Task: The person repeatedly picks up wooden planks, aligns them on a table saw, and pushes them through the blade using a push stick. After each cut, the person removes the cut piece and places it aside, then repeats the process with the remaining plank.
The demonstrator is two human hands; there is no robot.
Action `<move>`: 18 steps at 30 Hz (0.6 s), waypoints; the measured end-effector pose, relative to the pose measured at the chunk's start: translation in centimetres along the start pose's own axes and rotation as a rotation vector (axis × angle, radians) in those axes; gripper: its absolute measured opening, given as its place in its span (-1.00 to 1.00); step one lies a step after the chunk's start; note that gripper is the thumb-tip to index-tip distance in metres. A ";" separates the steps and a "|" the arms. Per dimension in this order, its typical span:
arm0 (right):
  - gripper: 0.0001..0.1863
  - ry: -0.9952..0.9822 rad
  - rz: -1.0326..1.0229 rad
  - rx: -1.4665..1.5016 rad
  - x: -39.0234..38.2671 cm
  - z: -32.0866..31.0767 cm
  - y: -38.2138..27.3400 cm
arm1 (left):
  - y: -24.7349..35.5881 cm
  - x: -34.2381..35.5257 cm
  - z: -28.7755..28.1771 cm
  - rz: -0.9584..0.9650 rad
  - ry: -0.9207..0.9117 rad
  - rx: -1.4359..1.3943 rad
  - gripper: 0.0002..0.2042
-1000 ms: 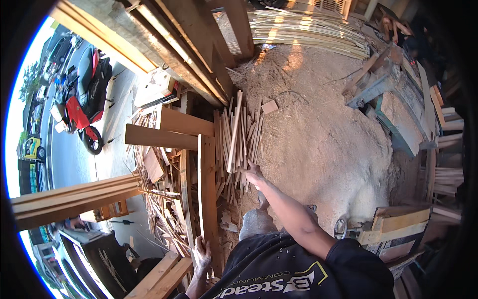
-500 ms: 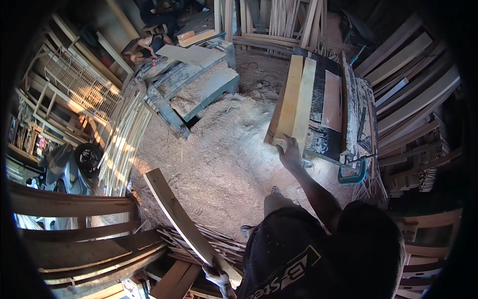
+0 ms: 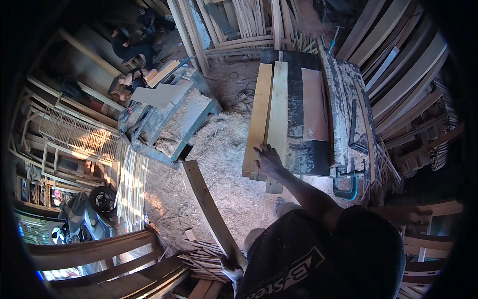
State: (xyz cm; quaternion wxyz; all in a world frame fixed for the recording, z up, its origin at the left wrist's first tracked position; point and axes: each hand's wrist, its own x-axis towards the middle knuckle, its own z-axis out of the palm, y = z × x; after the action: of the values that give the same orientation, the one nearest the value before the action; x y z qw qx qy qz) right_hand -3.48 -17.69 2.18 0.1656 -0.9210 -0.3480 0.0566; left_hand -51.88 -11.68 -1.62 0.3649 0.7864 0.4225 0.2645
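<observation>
My left hand [image 3: 231, 270] is closed around the lower end of a long wooden plank [image 3: 211, 209], which slants up and away over the sawdust floor. My right hand [image 3: 269, 162] lies with its fingers spread on the near ends of two boards on the dark worktable [image 3: 295, 119]. One is a yellowish board [image 3: 259, 107] on the left. The other, a paler board [image 3: 278, 107], lies close beside it, and its near end sticks out past the table edge below my wrist.
A flat reddish-brown panel [image 3: 314, 104] lies on the worktable, with a teal clamp [image 3: 345, 187] at its near edge. A dusty machine table [image 3: 174, 124] stands at the far left, with people beyond it. Timber stacks [image 3: 413, 74] line the right, and a motorbike [image 3: 87, 219] stands left.
The view has turned, so the worktable appears further left. The plank in my left hand stands steeper. The paler board has come nearer, past the yellowish one. My right hand stays on the boards.
</observation>
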 end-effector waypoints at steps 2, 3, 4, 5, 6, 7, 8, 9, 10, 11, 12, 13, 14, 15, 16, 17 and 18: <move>-0.27 0.009 -0.200 -0.070 1.5 0.5 0.2 | 1.3 0.9 0.6 0.037 0.001 -0.029 -0.11; -0.27 0.020 -0.282 -0.107 2.2 0.8 0.3 | 2.2 1.7 0.8 0.060 -0.009 -0.079 -0.10; -0.26 -0.023 -0.337 -0.154 2.7 1.2 0.2 | 3.2 2.5 0.9 0.070 -0.018 -0.125 -0.09; -0.26 -0.068 -0.390 -0.198 3.1 1.6 0.1 | 4.3 3.6 0.8 0.056 -0.040 -0.192 -0.09; -0.25 -0.170 -0.341 -0.231 3.4 1.8 0.2 | 5.4 4.6 0.8 0.059 -0.018 -0.229 -0.21; -0.24 -0.188 -0.336 -0.252 3.6 2.0 0.1 | 6.4 5.9 0.9 0.084 -0.003 -0.293 -0.34; -0.25 -0.196 -0.336 -0.259 3.7 2.0 0.1 | 7.4 7.3 0.7 0.086 -0.009 -0.284 -0.44; -0.26 -0.210 -0.331 -0.283 3.6 2.0 0.1 | 8.2 8.6 0.4 0.084 -0.014 -0.275 -0.54; -0.26 -0.109 -0.354 -0.218 3.3 1.7 0.0 | 8.9 9.7 0.2 0.083 -0.018 -0.278 -0.64; -0.26 -0.015 -0.371 -0.168 2.9 1.3 0.0 | 9.4 10.9 0.1 0.069 -0.040 -0.293 -0.69; -0.26 -0.001 -0.354 -0.137 2.3 0.9 -0.3 | 9.9 12.2 -0.1 0.056 -0.063 -0.317 -0.75; -0.27 0.042 -0.280 0.089 1.5 0.4 -0.7 | 10.4 13.4 -0.4 0.046 -0.086 -0.343 -0.80; -0.27 0.009 -0.176 0.289 0.5 -0.2 -1.1 | 11.1 15.0 -0.4 0.021 -0.121 -0.407 -0.77; -0.28 -0.033 -0.066 0.490 -0.5 -0.9 -1.6 | 11.9 16.3 -0.3 0.011 -0.151 -0.463 -0.76; -0.37 0.032 -0.036 0.566 -2.2 -1.5 -2.2 | 12.8 17.8 0.0 0.007 -0.187 -0.526 -0.75; -0.42 -0.086 0.057 0.841 -3.8 -1.8 -3.2 | 13.9 19.3 0.2 0.004 -0.224 -0.586 -0.73; -0.47 -0.170 0.121 1.140 -5.3 -2.1 -4.4 | 15.2 20.7 0.3 -0.075 -0.315 -0.642 -0.69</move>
State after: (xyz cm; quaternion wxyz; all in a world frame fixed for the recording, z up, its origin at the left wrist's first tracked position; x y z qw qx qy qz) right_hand -9.71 -18.63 5.64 0.6034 -0.6968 -0.2216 0.3182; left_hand -34.09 0.23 12.50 0.6632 0.6469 0.2849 0.2460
